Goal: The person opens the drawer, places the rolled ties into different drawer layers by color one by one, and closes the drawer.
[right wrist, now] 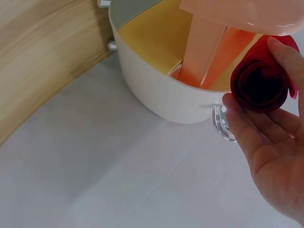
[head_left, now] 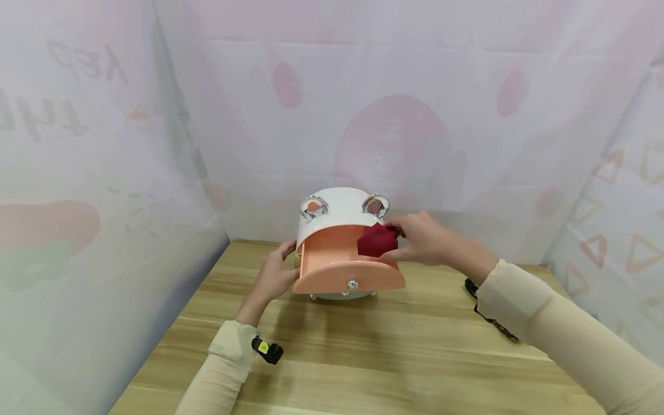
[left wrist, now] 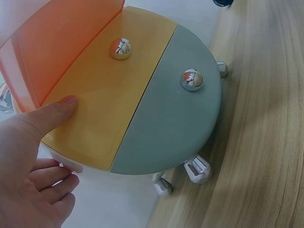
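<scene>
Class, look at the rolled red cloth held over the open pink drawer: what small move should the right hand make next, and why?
Probably lower the rolled red cloth into the pink drawer and let go. The right hand holds the roll at the drawer's right side, its fingers curled round it, the drawer is pulled out, and the left hand touches the drawer box's side, seemingly steadying it.

Both arms wear long cream sleeves [head_left: 570, 340], and a small black device [head_left: 267, 350] with a yellow mark sits at the left cuff.
</scene>
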